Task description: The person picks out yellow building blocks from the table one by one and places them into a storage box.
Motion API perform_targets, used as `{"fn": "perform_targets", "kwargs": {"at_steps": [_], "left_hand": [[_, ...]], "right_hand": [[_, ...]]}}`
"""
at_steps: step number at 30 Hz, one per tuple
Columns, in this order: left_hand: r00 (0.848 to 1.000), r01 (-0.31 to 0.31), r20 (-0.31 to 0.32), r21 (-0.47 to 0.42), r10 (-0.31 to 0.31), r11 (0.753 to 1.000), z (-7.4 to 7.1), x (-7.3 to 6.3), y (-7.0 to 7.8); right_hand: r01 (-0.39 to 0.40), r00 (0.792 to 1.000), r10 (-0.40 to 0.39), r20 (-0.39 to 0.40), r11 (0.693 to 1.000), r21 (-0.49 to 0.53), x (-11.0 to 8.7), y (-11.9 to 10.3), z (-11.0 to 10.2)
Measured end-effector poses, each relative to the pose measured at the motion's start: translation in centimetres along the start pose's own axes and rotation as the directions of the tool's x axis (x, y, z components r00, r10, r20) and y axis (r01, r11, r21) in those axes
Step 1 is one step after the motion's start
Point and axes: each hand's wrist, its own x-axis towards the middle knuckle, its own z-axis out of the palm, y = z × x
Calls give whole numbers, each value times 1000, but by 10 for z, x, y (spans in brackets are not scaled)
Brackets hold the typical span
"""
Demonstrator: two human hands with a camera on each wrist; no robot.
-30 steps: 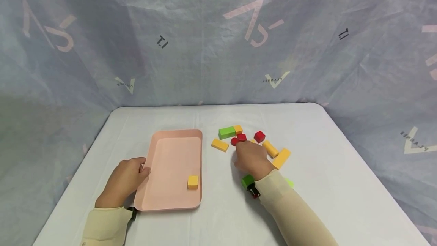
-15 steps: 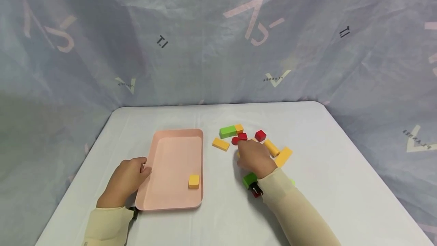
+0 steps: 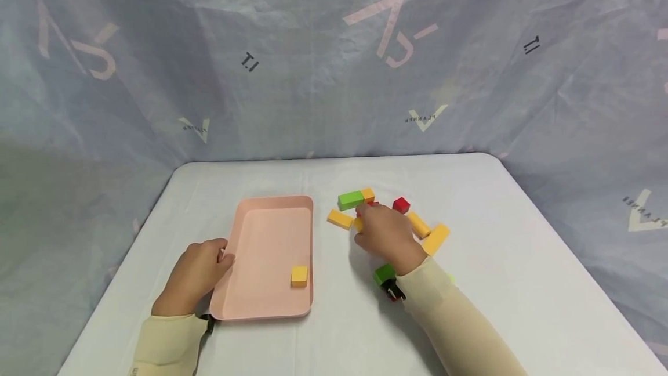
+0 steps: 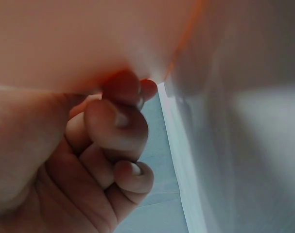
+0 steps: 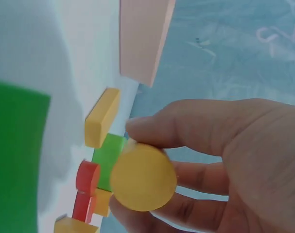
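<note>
At the left edge of the pink tray (image 3: 273, 248), my left hand (image 3: 193, 274) grips the rim; in the left wrist view its curled fingers (image 4: 115, 126) press against the tray wall. A yellow cube (image 3: 299, 276) sits inside the tray, near its right front corner. My right hand (image 3: 388, 234) pinches a yellow cylinder (image 5: 143, 177) between thumb and fingers, its round end facing the wrist camera. Beyond that hand lie a red cylinder (image 5: 88, 177), a red cube (image 5: 83, 206) and a green block (image 3: 350, 200) touching an orange cube (image 3: 367, 195).
A yellow block (image 3: 340, 219) lies between tray and right hand. To the hand's right are a red cube (image 3: 401, 205), another yellow cylinder (image 3: 418, 225) and a flat yellow block (image 3: 435, 239). A green block (image 3: 384, 274) is partly under the right wrist.
My right hand has lifted slightly with the yellow cylinder, now covering more of the red pieces behind it. The left hand keeps its grip on the tray. The head view has shifted slightly.
</note>
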Motion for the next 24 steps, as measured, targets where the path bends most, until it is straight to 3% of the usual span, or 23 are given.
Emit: {"fn": "perform_targets", "kwargs": {"at_steps": [6, 13, 20, 24], "left_hand": [[1000, 8, 22, 8, -8, 1000, -1, -2, 0], [1000, -17, -20, 8, 18, 1000, 0, 0, -1], [1000, -23, -20, 3, 23, 1000, 0, 0, -1], [1000, -24, -20, 3, 24, 1000, 1, 0, -2]], "right_hand": [[44, 998, -42, -51, 998, 44, -6, -5, -2], [97, 986, -91, -143, 995, 35, -8, -12, -4], [141, 979, -128, -157, 987, 76, -14, -27, -3], [187, 970, -177, -169, 981, 48, -19, -37, -2]]}}
